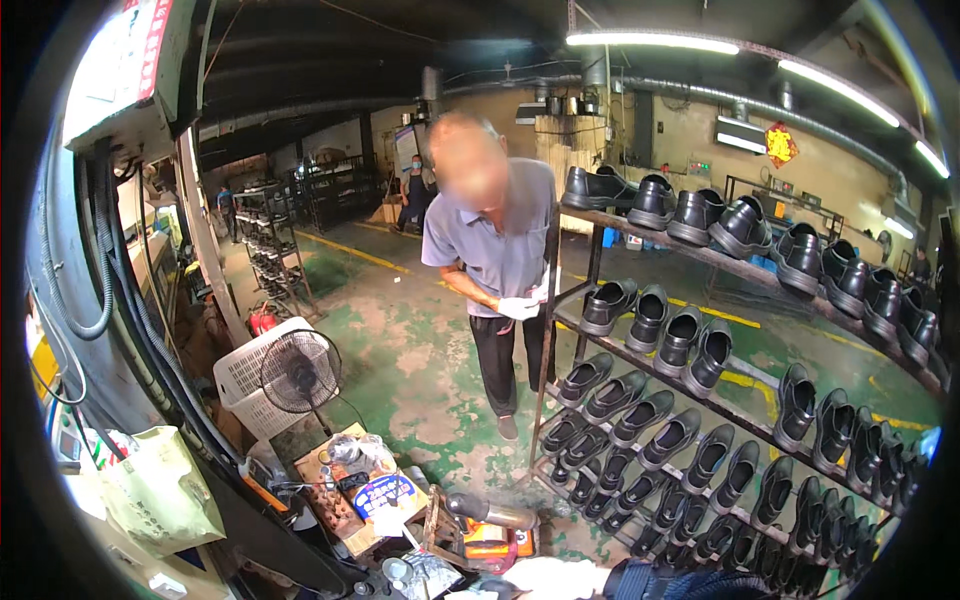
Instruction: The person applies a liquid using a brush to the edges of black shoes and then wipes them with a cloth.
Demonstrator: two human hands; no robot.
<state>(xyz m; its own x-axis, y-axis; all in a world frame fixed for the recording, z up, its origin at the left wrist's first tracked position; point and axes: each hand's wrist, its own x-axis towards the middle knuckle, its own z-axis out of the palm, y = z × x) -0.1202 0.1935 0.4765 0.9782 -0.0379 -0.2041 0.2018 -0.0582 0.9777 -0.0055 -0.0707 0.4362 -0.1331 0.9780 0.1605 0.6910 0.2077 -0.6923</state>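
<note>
At the lower edge, my right hand [555, 577] wears a white glove, with a dark blue sleeve [670, 582] behind it. Its fingers are cut off by the picture's edge, so whether it holds anything is hidden. Close to it lie an orange and red device [497, 545] and a grey cylinder with a dark rounded end [500, 512]. I cannot make out my left hand. To the right stands a metal rack [665, 372] with several tiers of black shoes [707, 358].
A person [495, 230] in a grey shirt and white gloves stands ahead beside the rack. At left are a black fan [300, 372], a white plastic crate [238, 385], a cluttered small table [330, 495] and a pale green bag [160, 490]. Another shoe rack [270, 245] stands farther back.
</note>
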